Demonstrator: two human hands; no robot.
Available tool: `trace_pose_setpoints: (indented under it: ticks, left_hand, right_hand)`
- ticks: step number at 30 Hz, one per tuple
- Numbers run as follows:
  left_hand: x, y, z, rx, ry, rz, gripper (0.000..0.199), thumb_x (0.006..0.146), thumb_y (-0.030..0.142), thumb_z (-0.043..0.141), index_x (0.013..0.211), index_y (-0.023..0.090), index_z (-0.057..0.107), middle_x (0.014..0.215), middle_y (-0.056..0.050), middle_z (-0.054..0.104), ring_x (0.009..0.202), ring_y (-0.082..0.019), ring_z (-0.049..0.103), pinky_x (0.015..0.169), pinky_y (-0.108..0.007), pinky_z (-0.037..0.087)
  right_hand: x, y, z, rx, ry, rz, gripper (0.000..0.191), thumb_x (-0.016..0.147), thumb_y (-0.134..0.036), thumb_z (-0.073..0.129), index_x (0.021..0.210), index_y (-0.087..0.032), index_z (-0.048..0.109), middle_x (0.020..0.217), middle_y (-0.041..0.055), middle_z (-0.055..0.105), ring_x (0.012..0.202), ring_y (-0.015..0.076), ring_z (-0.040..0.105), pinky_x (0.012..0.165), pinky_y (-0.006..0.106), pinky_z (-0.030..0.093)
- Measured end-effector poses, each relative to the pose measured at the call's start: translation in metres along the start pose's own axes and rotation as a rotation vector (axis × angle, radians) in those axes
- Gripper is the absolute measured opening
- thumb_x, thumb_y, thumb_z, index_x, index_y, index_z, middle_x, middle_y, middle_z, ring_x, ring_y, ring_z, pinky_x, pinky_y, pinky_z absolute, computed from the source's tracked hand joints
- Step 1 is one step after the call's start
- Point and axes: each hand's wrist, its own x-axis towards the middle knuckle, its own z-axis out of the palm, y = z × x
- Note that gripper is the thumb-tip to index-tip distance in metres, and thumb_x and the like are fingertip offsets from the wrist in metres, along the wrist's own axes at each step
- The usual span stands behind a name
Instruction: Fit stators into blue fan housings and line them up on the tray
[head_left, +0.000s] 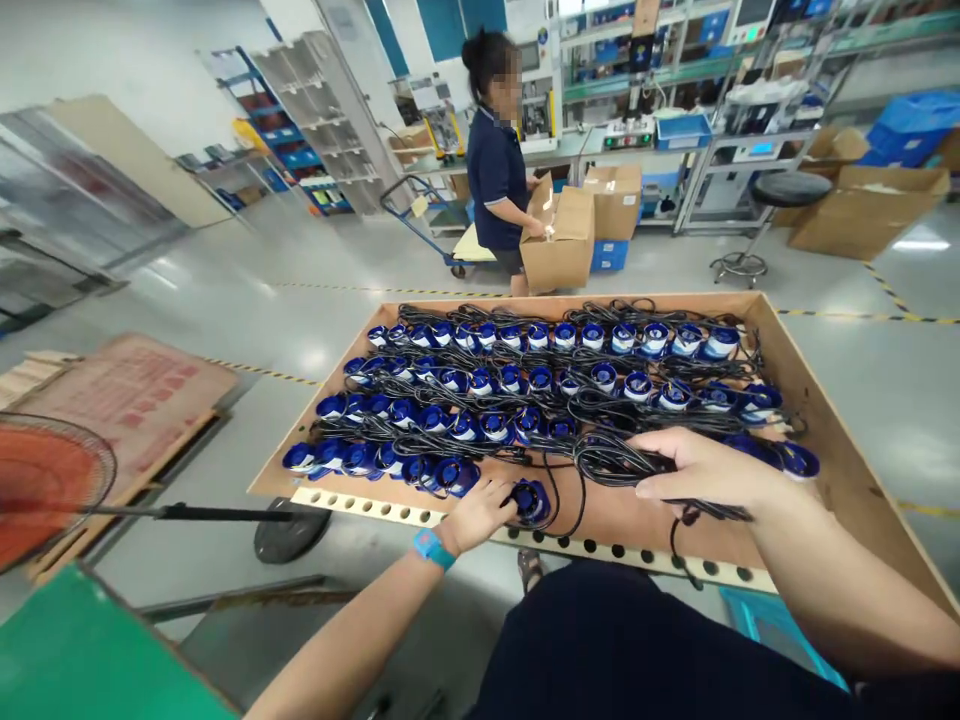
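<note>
In the head view, my right hand (694,465) is closed round a coiled bundle of black cable (611,460), thumb and fingers pinching its right end. Loose black leads hang from the bundle towards the tray's front. My left hand (480,515), with a teal watch band at the wrist, grips the left side of a blue cup-shaped part (531,503) near the front edge. Its dark round opening faces up, and a black cable runs from it. Both rest over a shallow wooden tray (840,440) with rows of similar blue parts (495,427) and coiled black cables.
Holes line the tray's front strip (592,545). An orange fan (45,480) stands at left, its round black base (291,530) beside the tray. Beyond the tray, a person (496,170) handles a cardboard box (562,240) near a trolley (465,250). A round stool (787,190) stands behind right.
</note>
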Motion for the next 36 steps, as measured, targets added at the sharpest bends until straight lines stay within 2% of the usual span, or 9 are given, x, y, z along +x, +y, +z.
trace_pose_setpoints:
  ticks: [4,6,11,16,22,25,29,32,36]
  left_hand:
    - [0.001,-0.026,0.004,-0.026,0.002,0.104,0.01,0.098,0.018,0.054,0.099,0.016,0.064,0.124,-0.014,0.064,0.12,-0.027,0.055,0.096,-0.043,0.048]
    - [0.001,-0.031,0.005,-0.034,0.014,0.114,0.01,0.098,0.02,0.055,0.101,0.016,0.064,0.129,-0.015,0.062,0.129,-0.031,0.051,0.099,-0.046,0.048]
    - [-0.012,-0.026,0.016,-0.125,0.075,-0.069,0.027,0.096,0.016,0.055,0.123,0.018,0.061,0.14,-0.016,0.057,0.135,-0.034,0.048,0.103,-0.053,0.049]
    - [-0.033,-0.019,0.026,-0.263,0.287,-0.232,0.065,0.098,0.011,0.048,0.158,0.015,0.024,0.146,-0.021,0.051,0.143,-0.031,0.044,0.111,-0.051,0.05]
    - [-0.04,-0.022,0.017,-0.398,0.312,-0.215,0.078,0.097,0.011,0.047,0.162,0.012,0.003,0.149,-0.025,0.048,0.142,-0.03,0.047,0.11,-0.048,0.052]
    - [-0.046,-0.014,0.007,-0.394,0.446,-0.229,0.085,0.095,0.016,0.057,0.161,0.01,0.004,0.158,-0.029,0.034,0.148,-0.034,0.036,0.111,-0.052,0.05]
    - [-0.046,0.004,-0.002,-0.192,0.573,-0.097,0.083,0.092,0.025,0.066,0.16,0.028,0.019,0.167,-0.019,0.019,0.151,-0.035,0.03,0.116,-0.058,0.04]
    - [-0.032,0.011,0.003,-0.073,0.377,0.007,0.065,0.096,0.039,0.062,0.154,0.032,0.036,0.163,-0.014,0.032,0.15,-0.033,0.032,0.119,-0.058,0.032]
    - [-0.015,0.013,0.021,-0.046,0.2,-0.004,0.068,0.097,0.049,0.057,0.155,0.022,0.036,0.154,-0.023,0.044,0.145,-0.036,0.04,0.114,-0.052,0.037]
  right_hand:
    - [0.022,-0.006,0.023,-0.203,0.066,-0.182,0.035,0.088,-0.043,0.075,0.116,-0.02,0.073,0.102,0.004,0.07,0.095,0.0216,0.066,0.084,0.033,0.057]
    - [0.036,-0.006,0.033,-0.307,0.145,-0.255,0.038,0.089,-0.043,0.074,0.12,-0.022,0.073,0.103,0.0046,0.07,0.097,0.0221,0.065,0.09,0.035,0.055]
    - [0.071,0.006,0.05,-0.456,0.479,-0.382,0.04,0.091,-0.044,0.073,0.125,-0.022,0.071,0.111,0.0095,0.069,0.101,0.0241,0.066,0.093,0.039,0.055]
    - [0.091,0.016,0.055,-0.536,0.68,-0.466,0.037,0.092,-0.041,0.072,0.126,-0.025,0.07,0.115,0.0086,0.069,0.106,0.0241,0.065,0.096,0.041,0.055]
    - [0.109,0.021,0.062,-0.669,0.827,-0.54,0.037,0.095,-0.036,0.069,0.13,-0.026,0.067,0.117,0.0083,0.068,0.105,0.0235,0.066,0.095,0.041,0.056]
    - [0.123,0.031,0.078,-0.792,0.915,-0.564,0.038,0.098,-0.033,0.064,0.136,-0.025,0.064,0.12,0.0097,0.065,0.106,0.0231,0.065,0.095,0.04,0.057]
    - [0.149,0.05,0.101,-0.949,0.724,-0.514,0.037,0.102,-0.03,0.055,0.138,-0.026,0.062,0.121,0.0105,0.064,0.109,0.0231,0.064,0.097,0.039,0.056]
    - [0.171,0.06,0.109,-0.969,0.447,-0.439,0.039,0.101,-0.026,0.056,0.14,-0.024,0.06,0.124,0.0109,0.065,0.111,0.0235,0.063,0.098,0.04,0.056]
    - [0.197,0.062,0.111,-0.922,0.16,-0.262,0.041,0.095,-0.02,0.063,0.136,-0.021,0.063,0.121,0.0113,0.069,0.11,0.0248,0.065,0.099,0.041,0.053]
